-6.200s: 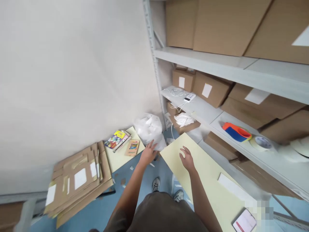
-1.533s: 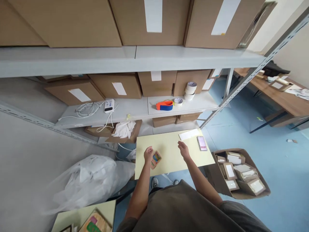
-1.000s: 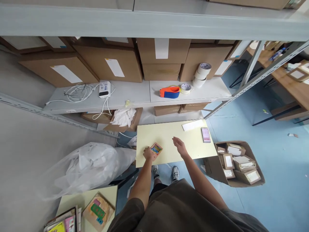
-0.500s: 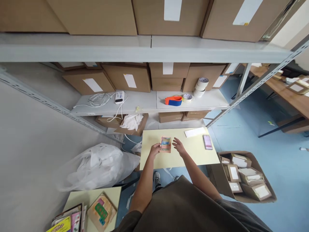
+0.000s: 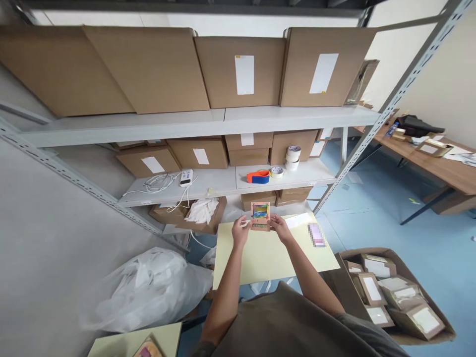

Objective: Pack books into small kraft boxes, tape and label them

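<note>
A small brown card box with a colourful picture is held upright above the far part of a pale yellow table. My left hand grips its left edge and my right hand grips its right edge, fingers closed on it. A white strip of paper and a pink pad lie on the table to the right of my hands.
A grey metal rack stands behind the table, holding brown cartons, an orange-blue tape dispenser, tape rolls, and white cables. A full white plastic bag lies left on the floor. An open carton of small boxes sits right.
My left hand carried the small picture box from the table's left edge to its middle and lifted it. My right hand came over and took its other side.
</note>
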`<state>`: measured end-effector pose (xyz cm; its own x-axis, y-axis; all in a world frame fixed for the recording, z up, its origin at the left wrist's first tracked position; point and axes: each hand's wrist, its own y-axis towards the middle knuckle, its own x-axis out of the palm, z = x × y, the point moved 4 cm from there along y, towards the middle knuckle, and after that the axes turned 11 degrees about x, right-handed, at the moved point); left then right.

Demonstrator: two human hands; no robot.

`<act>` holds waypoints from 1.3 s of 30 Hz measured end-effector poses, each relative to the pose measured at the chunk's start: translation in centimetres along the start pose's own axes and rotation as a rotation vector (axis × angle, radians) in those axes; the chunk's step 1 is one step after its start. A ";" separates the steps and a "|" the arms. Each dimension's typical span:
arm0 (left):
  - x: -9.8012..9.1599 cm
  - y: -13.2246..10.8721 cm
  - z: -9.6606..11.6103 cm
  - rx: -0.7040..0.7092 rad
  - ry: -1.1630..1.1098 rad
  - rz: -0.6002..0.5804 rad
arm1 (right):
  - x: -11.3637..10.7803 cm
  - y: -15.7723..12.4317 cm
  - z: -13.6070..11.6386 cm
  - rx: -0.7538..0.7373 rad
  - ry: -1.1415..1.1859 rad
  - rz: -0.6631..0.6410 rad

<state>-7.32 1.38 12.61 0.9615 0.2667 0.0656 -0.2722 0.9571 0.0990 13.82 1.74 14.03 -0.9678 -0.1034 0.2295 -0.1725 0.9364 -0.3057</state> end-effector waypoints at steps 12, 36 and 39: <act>3.8 0.1 4.0 0.083 -0.182 -0.251 | -0.8 -0.8 -1.2 -0.191 -0.188 0.063; 5.7 -3.6 4.3 -0.040 -0.182 -0.240 | -4.6 -1.7 -1.8 -0.169 -0.123 0.151; 4.7 -3.4 2.8 -0.075 -0.165 -0.170 | -4.9 0.0 -0.2 -0.062 -0.039 0.076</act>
<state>-1.96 -0.93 15.33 0.9726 0.0854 0.2161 -0.0980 0.9940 0.0486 18.56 2.28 13.07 -0.9844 -0.0430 0.1708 -0.0876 0.9609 -0.2627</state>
